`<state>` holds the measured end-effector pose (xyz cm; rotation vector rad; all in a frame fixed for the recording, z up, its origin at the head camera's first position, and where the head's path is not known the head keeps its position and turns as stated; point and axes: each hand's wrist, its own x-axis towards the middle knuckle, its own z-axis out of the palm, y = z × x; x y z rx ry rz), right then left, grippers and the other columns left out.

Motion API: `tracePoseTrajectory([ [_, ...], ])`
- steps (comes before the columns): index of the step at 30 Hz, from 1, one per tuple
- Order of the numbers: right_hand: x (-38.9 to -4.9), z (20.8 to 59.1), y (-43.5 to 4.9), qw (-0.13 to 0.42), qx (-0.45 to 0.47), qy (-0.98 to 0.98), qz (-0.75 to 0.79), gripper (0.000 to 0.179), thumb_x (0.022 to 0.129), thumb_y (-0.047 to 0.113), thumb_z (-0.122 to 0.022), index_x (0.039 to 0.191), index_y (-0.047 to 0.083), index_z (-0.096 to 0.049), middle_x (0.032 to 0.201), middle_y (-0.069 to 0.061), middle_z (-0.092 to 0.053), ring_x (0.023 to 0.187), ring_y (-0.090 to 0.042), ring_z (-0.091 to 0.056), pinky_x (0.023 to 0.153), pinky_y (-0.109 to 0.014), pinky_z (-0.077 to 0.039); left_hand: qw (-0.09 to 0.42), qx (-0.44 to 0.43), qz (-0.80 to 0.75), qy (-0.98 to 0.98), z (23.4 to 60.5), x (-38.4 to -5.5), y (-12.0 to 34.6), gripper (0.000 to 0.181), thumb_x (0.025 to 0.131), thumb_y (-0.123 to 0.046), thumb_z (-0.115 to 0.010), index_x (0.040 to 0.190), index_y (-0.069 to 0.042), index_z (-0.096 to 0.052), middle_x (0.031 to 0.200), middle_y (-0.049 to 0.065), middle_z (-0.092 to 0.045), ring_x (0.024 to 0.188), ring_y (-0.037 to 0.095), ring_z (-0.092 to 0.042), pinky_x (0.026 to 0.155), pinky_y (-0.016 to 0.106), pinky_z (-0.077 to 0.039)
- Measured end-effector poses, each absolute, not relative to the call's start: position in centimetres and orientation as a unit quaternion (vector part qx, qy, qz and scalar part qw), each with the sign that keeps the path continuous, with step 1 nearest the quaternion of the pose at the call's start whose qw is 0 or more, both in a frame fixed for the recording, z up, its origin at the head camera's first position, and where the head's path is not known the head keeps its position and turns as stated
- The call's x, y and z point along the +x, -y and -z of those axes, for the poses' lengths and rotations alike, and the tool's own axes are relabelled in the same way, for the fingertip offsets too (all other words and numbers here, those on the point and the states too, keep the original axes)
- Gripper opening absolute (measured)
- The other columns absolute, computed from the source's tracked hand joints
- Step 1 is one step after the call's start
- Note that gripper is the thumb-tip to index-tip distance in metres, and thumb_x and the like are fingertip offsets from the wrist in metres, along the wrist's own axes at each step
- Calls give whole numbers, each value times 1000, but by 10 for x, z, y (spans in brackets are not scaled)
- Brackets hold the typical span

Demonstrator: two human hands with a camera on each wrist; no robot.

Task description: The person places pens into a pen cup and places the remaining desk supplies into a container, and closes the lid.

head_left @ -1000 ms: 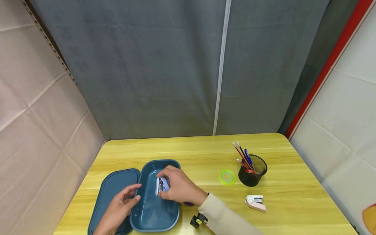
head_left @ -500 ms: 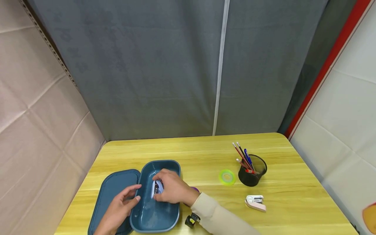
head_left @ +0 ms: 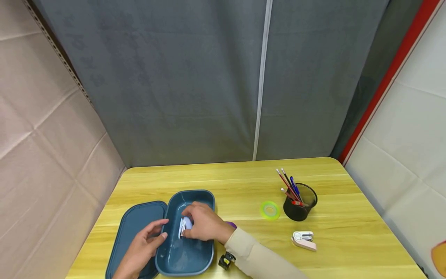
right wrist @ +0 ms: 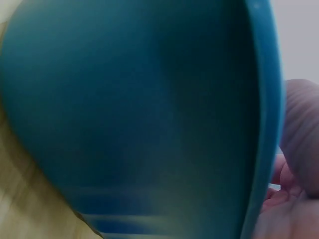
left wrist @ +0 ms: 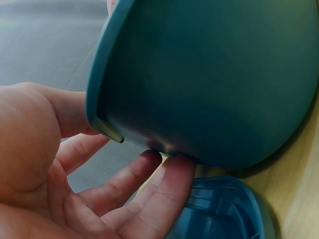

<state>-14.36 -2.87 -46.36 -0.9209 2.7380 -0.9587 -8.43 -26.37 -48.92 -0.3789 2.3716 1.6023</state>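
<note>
A deep blue plastic box [head_left: 184, 257] stands lidless near the front of the table. My left hand [head_left: 143, 245] grips its left side, thumb at the rim and fingertips against the outer wall [left wrist: 209, 99] in the left wrist view. Inside the box, low over its floor, my right hand [head_left: 203, 224] holds a small lavender stapler [head_left: 184, 226] between thumb and fingers. The right wrist view is mostly filled by the box's outer wall [right wrist: 124, 109], which hides the stapler; only part of the hand shows past the rim.
A matching blue lid [head_left: 139, 217] lies left of the box, partly under the left hand. To the right are a green tape roll [head_left: 270, 210], a black pen cup [head_left: 296, 211] with pencils and a pen, and a pale pink stapler [head_left: 304, 241]. A purple thing [head_left: 231, 224] peeks past the right wrist.
My right hand has moved left and lower into the box with the lavender stapler, which now sits at a slightly different angle. The left hand has stayed on the box.
</note>
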Motion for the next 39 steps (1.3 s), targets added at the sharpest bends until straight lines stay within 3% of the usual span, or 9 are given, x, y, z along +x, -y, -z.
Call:
tracePoseTrajectory([
  [11,-142,464,27,80,-281,-890,350,48,85,30,-89,127,12,-74,110,2,-70,95,-5,-66,81,-18,-52,121,-134,-551,-815,491,-83,264,48,101,-28,-74,147,-23,-61,138,14,-64,88,24,-64,62,35,-50],
  [18,-144,463,23,84,-282,-871,394,47,87,29,-88,129,12,-73,117,-2,-70,102,-10,-70,81,-16,-53,125,-130,-544,-819,492,-84,264,52,100,-34,-74,148,-23,-60,144,17,-61,103,24,-67,68,38,-51],
  [26,-142,462,13,69,-286,-837,462,45,89,24,-86,130,11,-71,121,-7,-68,106,-17,-72,77,-12,-56,125,-134,-543,-820,491,-84,263,51,101,-32,-74,148,-22,-60,143,17,-62,104,25,-67,69,38,-51],
  [33,-140,460,-9,61,-283,-819,495,46,91,21,-85,134,16,-69,124,3,-68,109,-5,-67,84,-17,-60,121,-135,-546,-818,490,-84,261,51,100,-31,-74,148,-21,-60,142,17,-63,101,24,-68,67,38,-52],
  [39,-138,462,-29,60,-268,-810,517,45,91,20,-86,132,18,-69,124,4,-68,112,-7,-65,88,-21,-60,117,-131,-552,-815,490,-83,262,50,100,-28,-74,148,-20,-60,142,19,-62,99,24,-67,66,38,-53],
])
